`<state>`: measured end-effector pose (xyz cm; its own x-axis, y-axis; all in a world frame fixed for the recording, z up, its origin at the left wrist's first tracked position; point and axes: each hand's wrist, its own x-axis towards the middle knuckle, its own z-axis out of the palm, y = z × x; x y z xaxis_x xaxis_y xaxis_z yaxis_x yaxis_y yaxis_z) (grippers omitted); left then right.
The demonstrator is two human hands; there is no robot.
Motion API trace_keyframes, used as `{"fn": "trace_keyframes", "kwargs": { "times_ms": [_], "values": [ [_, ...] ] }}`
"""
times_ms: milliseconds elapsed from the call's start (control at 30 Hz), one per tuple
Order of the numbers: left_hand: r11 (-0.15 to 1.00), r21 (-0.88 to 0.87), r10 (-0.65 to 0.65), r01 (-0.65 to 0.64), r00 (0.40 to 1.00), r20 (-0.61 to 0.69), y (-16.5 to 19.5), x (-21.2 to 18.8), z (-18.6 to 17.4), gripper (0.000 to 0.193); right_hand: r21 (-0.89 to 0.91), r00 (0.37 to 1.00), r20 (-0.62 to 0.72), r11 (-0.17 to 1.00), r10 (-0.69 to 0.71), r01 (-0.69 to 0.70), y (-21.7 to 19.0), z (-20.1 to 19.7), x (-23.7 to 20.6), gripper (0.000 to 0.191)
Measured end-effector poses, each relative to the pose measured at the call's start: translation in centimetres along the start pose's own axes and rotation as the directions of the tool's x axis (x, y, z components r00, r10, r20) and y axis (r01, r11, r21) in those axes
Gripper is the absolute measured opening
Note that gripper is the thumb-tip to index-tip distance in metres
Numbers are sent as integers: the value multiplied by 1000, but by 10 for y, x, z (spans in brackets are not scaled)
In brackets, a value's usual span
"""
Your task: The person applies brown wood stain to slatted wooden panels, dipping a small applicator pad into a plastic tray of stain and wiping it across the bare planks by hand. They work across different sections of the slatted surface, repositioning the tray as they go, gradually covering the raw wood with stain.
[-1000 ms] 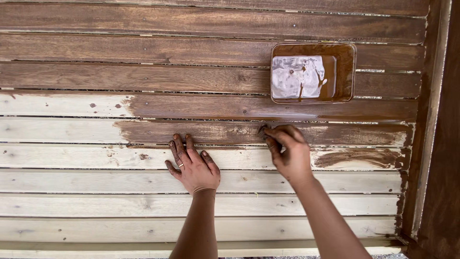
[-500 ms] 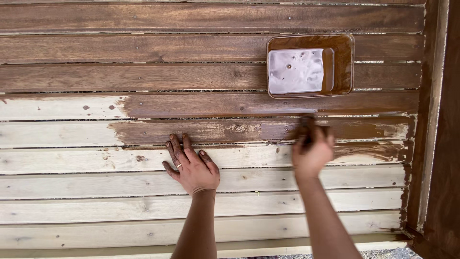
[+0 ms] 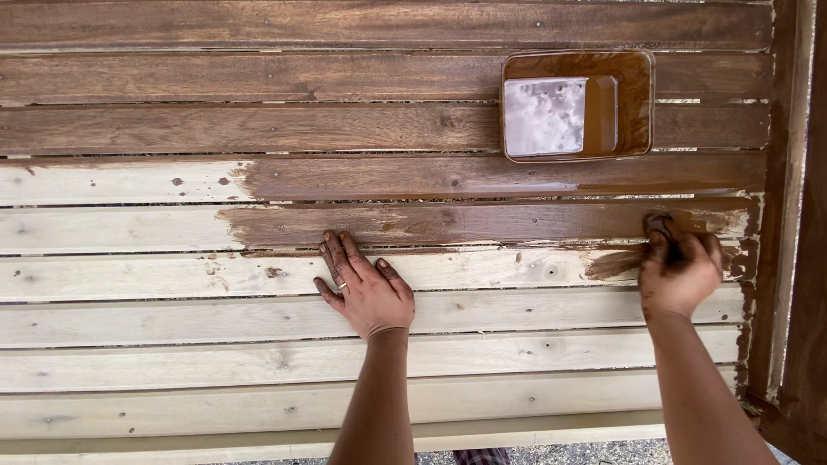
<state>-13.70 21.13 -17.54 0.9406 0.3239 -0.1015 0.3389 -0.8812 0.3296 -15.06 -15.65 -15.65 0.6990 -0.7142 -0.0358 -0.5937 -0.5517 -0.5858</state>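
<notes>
My left hand (image 3: pixel 366 288) lies flat with fingers spread on a pale unstained wooden slat (image 3: pixel 172 275), just below the edge of the brown stained area. My right hand (image 3: pixel 679 269) is closed around a dark, stain-soaked applicator (image 3: pixel 662 226), pressed against the partly stained slat (image 3: pixel 448 222) near its right end. The hand covers most of the applicator, so its kind is unclear. The upper slats (image 3: pixel 258 77) are dark brown; the lower ones are bare and pale.
A rectangular tray (image 3: pixel 636 103) holding brown stain rests on the stained slats at upper right. A dark vertical frame post (image 3: pixel 797 215) borders the slats on the right. Gravel ground (image 3: pixel 586 452) shows below the bottom slat.
My right hand has slid rightward along the slat with the applicator, from near the middle to its right end. My left hand has stayed flat in place.
</notes>
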Motion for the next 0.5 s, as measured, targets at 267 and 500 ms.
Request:
{"fn": "trace_keyframes", "kwargs": {
  "times_ms": [267, 500],
  "values": [
    [881, -464, 13, -91, 986, -168, -37, -9, -17, 62, 122, 672, 272, 718, -689, 686, -128, 115, -170, 38],
    [879, -457, 5, -137, 961, -278, -126, 8, -62, 55, 244, 394, 478, 550, -785, 799, -209, 186, -219, 26]
  ]
}}
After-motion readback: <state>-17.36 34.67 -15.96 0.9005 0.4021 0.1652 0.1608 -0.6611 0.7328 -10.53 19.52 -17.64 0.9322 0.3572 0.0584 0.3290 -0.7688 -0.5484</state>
